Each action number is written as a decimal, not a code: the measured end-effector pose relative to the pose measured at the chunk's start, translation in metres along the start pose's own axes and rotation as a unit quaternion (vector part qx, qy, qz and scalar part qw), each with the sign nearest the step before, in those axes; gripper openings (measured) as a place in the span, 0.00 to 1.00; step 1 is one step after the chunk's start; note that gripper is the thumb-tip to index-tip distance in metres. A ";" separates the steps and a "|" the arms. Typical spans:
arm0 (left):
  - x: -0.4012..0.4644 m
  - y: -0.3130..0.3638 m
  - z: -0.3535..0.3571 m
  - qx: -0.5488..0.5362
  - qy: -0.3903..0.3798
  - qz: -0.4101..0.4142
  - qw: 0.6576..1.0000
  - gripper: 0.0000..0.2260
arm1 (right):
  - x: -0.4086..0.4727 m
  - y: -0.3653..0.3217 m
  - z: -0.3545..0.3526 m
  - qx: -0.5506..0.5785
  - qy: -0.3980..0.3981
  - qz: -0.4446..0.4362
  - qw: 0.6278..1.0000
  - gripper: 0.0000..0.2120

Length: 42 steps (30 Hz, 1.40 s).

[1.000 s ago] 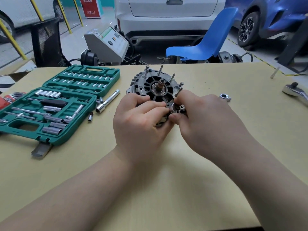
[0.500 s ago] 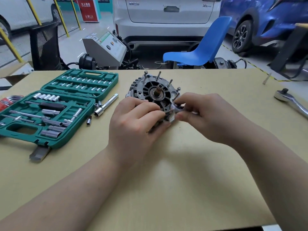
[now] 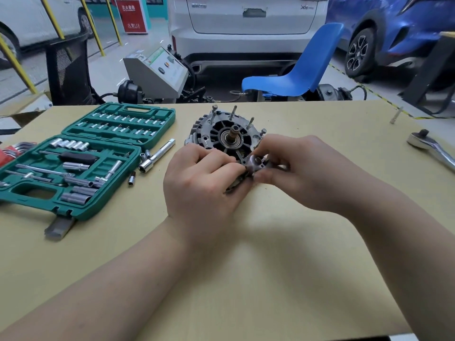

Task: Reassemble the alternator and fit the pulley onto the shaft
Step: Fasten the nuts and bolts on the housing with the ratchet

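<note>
Grey cast alternator [image 3: 222, 137] sits mid-table [image 3: 283, 279], face up, shaft [image 3: 232, 135] sticking up from the bearing and studs [image 3: 232, 113] ringing its far rim. I take the alternator as my landmark.

L hand [image 3: 202, 183] is on its near-left edge: fingers curled over the housing, gripping it, tips [image 3: 234, 168] meeting the small part at the near-right rim. R hand [image 3: 302, 173] comes in from the right, thumb and fingers [image 3: 267, 178] closed in a pinch on a small silver metal piece [image 3: 256, 163] w/ a round hole, held right at the near-right rim. Can't tell if the piece is seated on the housing or just touching it; the fingers cover the joint.

Room: near side of the alternator is open tabletop, taken only by my forearms. Left of it lies an extension bar [image 3: 157, 156] w/ loose sockets [image 3: 131, 180] near, then the green socket case [image 3: 81, 163], lid open, close to the table's left edge. Well to the right, a ratchet [image 3: 430, 148] near the right edge, and a lone bolt [image 3: 395, 115] standing up beyond it. Behind the alternator, the far table edge, then a blue chair [image 3: 305, 70].
</note>
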State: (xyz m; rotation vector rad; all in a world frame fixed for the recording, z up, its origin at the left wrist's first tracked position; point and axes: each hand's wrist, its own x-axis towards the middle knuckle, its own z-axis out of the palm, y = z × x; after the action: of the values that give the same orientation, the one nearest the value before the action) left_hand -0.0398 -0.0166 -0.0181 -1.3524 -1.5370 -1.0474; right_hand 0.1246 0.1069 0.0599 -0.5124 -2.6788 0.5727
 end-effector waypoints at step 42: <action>0.001 0.002 0.000 0.003 0.008 0.013 1.000 0.09 | -0.017 -0.014 0.027 0.077 0.053 0.101 0.990 0.11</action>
State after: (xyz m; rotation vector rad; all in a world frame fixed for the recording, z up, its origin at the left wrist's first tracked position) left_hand -0.0382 -0.0159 -0.0174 -1.3538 -1.5068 -1.0354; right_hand 0.1248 0.0789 0.0386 -0.7537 -2.4744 0.7791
